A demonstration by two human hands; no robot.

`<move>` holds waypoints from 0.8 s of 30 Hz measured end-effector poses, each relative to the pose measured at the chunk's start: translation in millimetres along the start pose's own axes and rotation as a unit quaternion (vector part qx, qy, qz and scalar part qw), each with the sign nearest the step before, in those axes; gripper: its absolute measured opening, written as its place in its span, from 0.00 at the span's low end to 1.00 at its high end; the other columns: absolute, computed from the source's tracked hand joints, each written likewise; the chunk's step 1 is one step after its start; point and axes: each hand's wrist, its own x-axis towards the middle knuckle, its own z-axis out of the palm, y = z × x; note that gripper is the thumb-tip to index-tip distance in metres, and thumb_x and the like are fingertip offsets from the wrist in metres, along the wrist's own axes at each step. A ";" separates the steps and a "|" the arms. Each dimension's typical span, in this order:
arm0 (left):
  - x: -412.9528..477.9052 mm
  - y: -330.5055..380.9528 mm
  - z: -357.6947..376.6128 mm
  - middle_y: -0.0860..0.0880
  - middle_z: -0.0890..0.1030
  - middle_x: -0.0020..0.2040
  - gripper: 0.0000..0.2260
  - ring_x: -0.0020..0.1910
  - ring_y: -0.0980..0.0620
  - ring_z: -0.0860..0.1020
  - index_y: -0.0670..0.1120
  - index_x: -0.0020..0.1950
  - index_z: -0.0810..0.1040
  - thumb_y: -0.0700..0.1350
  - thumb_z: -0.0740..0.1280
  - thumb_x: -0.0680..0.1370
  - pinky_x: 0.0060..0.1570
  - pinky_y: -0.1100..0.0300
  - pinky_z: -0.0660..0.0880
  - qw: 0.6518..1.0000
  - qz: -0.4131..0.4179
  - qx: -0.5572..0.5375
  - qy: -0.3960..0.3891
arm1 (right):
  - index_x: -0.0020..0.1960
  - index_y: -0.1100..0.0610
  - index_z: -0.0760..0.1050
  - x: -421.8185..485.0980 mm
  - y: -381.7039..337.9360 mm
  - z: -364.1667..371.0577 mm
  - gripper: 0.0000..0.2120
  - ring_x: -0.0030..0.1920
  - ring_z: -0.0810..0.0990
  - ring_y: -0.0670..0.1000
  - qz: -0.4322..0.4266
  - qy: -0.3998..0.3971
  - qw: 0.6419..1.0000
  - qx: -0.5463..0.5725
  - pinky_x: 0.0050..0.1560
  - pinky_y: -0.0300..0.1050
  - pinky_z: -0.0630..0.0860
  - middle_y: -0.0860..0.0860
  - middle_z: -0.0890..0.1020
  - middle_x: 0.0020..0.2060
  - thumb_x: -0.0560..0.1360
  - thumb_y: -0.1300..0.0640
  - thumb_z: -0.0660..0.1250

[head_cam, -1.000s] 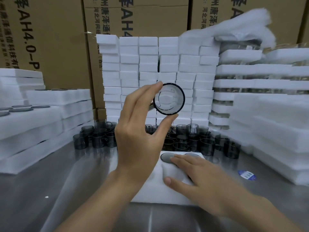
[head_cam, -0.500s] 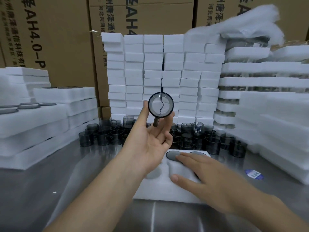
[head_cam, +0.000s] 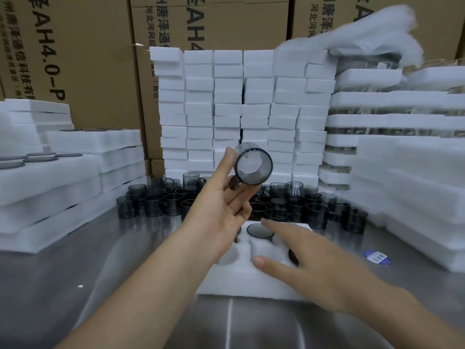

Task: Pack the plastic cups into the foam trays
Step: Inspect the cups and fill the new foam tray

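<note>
L hand (head_cam: 221,210) is raised over the foam tray (head_cam: 239,283), fingers pinching a smoky plastic cup (head_cam: 253,164) tipped on its side, round end facing near. R hand (head_cam: 314,263) lies flat on the tray's right part, fingers spread, well below the cup. Loose cups (head_cam: 161,205) sit beyond.

I record the cup (head_cam: 253,168) as glossy, smoky transparent plastic, the foam tray (head_cam: 241,283) as matt, fine-grained white foam, the desk (head_cam: 75,285) as brushed, dully reflective metal, and the boxes (head_cam: 88,59) as matt brown cardboard.
</note>
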 end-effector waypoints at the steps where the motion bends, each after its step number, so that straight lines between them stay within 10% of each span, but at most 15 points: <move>1: 0.2 -2.0 0.8 0.49 0.89 0.52 0.28 0.48 0.54 0.88 0.46 0.60 0.84 0.63 0.78 0.68 0.45 0.59 0.73 0.999 0.028 0.045 0.005 | 0.81 0.29 0.50 1.2 -0.6 1.4 0.42 0.69 0.68 0.29 0.014 0.029 0.999 0.028 0.68 0.36 0.69 0.22 0.68 0.68 0.71 0.18 0.56; 9: -0.5 -16.5 3.5 0.49 0.90 0.49 0.29 0.50 0.55 0.87 0.49 0.55 0.79 0.61 0.83 0.63 0.54 0.58 0.76 0.982 0.091 0.163 0.001 | 0.72 0.35 0.67 8.7 -7.4 -7.7 0.37 0.53 0.85 0.36 0.089 0.233 0.899 0.359 0.49 0.38 0.77 0.37 0.87 0.54 0.68 0.30 0.76; 17: 0.6 -22.1 0.1 0.45 0.89 0.51 0.23 0.49 0.52 0.87 0.48 0.57 0.77 0.54 0.84 0.70 0.55 0.57 0.79 0.981 0.088 0.170 -0.018 | 0.63 0.49 0.75 9.0 -14.1 -17.7 0.31 0.53 0.88 0.48 0.090 0.207 0.843 0.487 0.49 0.46 0.82 0.48 0.89 0.52 0.66 0.46 0.85; 24: -0.9 -18.5 0.8 0.53 0.88 0.60 0.20 0.59 0.56 0.86 0.50 0.64 0.83 0.60 0.75 0.77 0.57 0.54 0.74 0.983 0.037 0.168 -0.064 | 0.55 0.57 0.84 12.4 -15.8 -26.5 0.26 0.42 0.88 0.51 0.158 0.144 0.768 0.604 0.37 0.44 0.82 0.56 0.89 0.49 0.69 0.37 0.75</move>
